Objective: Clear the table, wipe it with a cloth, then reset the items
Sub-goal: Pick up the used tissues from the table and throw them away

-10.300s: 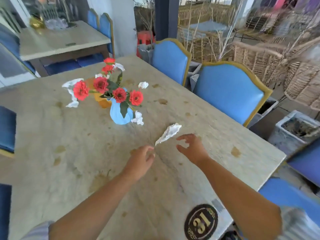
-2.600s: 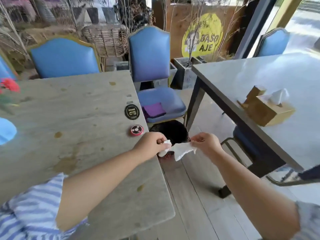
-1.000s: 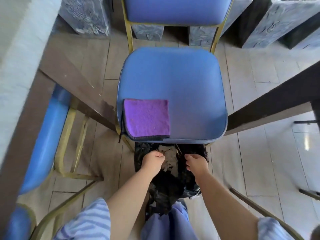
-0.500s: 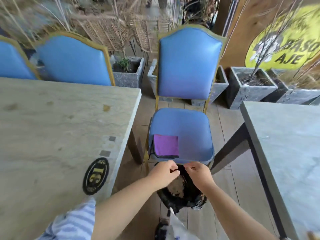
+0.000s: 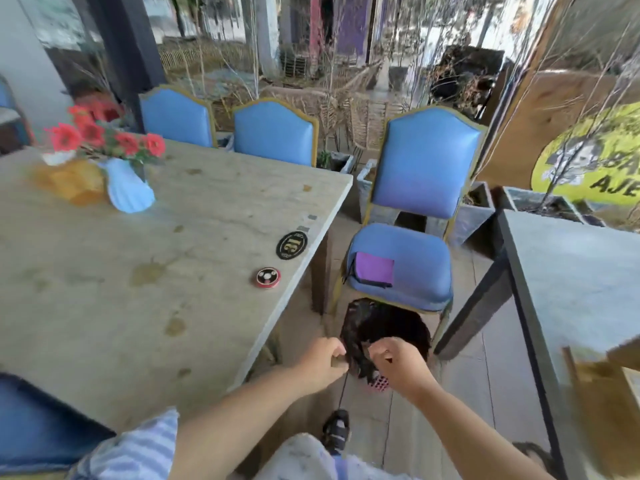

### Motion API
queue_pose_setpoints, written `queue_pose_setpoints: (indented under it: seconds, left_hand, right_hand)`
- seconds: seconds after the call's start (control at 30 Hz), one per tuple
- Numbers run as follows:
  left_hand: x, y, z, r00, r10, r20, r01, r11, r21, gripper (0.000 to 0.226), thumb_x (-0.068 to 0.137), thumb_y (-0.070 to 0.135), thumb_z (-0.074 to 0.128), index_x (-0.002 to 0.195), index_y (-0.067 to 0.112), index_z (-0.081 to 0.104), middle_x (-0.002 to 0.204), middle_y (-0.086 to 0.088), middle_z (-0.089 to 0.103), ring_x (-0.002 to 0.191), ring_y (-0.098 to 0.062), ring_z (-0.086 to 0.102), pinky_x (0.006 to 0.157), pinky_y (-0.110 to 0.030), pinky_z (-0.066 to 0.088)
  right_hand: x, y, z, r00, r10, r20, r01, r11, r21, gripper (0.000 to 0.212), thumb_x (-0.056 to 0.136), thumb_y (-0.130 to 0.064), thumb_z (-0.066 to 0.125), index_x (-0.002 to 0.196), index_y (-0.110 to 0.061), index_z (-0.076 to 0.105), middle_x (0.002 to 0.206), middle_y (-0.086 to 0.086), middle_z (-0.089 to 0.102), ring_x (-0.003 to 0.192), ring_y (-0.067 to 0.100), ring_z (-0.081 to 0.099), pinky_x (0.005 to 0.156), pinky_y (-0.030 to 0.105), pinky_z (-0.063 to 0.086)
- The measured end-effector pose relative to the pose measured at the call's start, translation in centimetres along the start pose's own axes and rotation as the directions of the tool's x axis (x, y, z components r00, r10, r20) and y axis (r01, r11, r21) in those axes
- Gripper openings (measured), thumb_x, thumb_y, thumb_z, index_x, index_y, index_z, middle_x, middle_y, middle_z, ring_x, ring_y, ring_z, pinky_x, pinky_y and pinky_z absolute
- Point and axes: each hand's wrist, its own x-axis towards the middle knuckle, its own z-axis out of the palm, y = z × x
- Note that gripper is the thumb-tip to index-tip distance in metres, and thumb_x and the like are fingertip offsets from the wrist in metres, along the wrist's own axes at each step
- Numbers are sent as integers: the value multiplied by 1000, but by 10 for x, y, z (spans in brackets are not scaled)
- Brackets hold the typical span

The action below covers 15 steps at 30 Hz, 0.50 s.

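A stained stone table (image 5: 138, 278) fills the left. On it stand a blue vase of red flowers (image 5: 128, 188), an orange tissue box (image 5: 72, 181), a black number plaque (image 5: 292, 244) and a small red round disc (image 5: 268, 277). A folded purple cloth (image 5: 375, 270) lies on the seat of a blue chair (image 5: 415, 268) past the table's end. In front of that chair a black trash bag (image 5: 384, 323) sits on the floor. My left hand (image 5: 325, 362) and my right hand (image 5: 394, 358) are curled at the bag's near rim, each gripping its edge.
A second grey table (image 5: 575, 271) stands on the right with a wooden tissue box (image 5: 606, 393) at its near edge. Two more blue chairs (image 5: 273, 133) line the far side of the stone table. Stone planters (image 5: 474, 213) stand behind the chair. A pink basket (image 5: 379, 385) shows under the bag.
The crumpled tissue that both hands held is no longer in them. My view has lifted from the bag to take in the table; both hands stay at the bag's rim.
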Motion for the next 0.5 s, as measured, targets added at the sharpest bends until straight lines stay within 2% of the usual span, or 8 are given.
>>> queue_pose_setpoints:
  seconds: [0.1, 0.2, 0.27, 0.4, 0.5]
  left_hand:
    - [-57, -17, -2, 999, -23, -30, 24, 1000, 18, 37, 94, 27, 53, 127, 10, 51, 133, -6, 50, 122, -18, 48, 93, -21, 34]
    - [-100, -32, -31, 992, -56, -115, 60, 997, 37, 38, 93, 36, 53, 124, 16, 53, 129, -2, 55, 116, -18, 53, 92, -26, 40]
    - [-122, -43, -59, 980, -66, -190, 73, 997, 28, 37, 92, 37, 53, 122, 14, 56, 127, -4, 58, 116, -19, 54, 94, -27, 43]
    - [-166, -75, -125, 954, -55, -296, 76, 995, 60, 36, 94, 34, 51, 121, 11, 57, 129, -6, 57, 120, -20, 52, 93, -25, 40]
    - [-189, -114, -172, 942, -96, -321, 129, 988, 83, 39, 95, 39, 49, 123, 13, 55, 132, -5, 54, 118, -21, 52, 92, -29, 42]
  right_hand:
    - [-34, -22, 21, 996, -64, 68, 68, 996, -65, 24, 90, -11, 50, 102, -1, 68, 111, 12, 66, 106, 25, 60, 92, 29, 45]
    - [-47, -63, 28, 990, -108, 89, 118, 987, -108, 24, 89, -8, 48, 99, 6, 65, 107, 20, 65, 101, 31, 60, 89, 36, 47]
    - [-52, -100, 30, 978, -192, 79, 199, 975, -101, 23, 88, -8, 49, 97, 4, 66, 104, 20, 67, 96, 33, 63, 86, 40, 50]
    - [-58, -181, 53, 928, -364, 80, 369, 927, -63, 21, 90, -11, 51, 98, -6, 70, 106, 4, 68, 96, 21, 63, 78, 22, 44]
    - [-56, -234, 88, 915, -398, 67, 401, 916, -23, 20, 90, -16, 54, 100, -12, 70, 109, -1, 68, 93, 16, 63, 69, 13, 36]
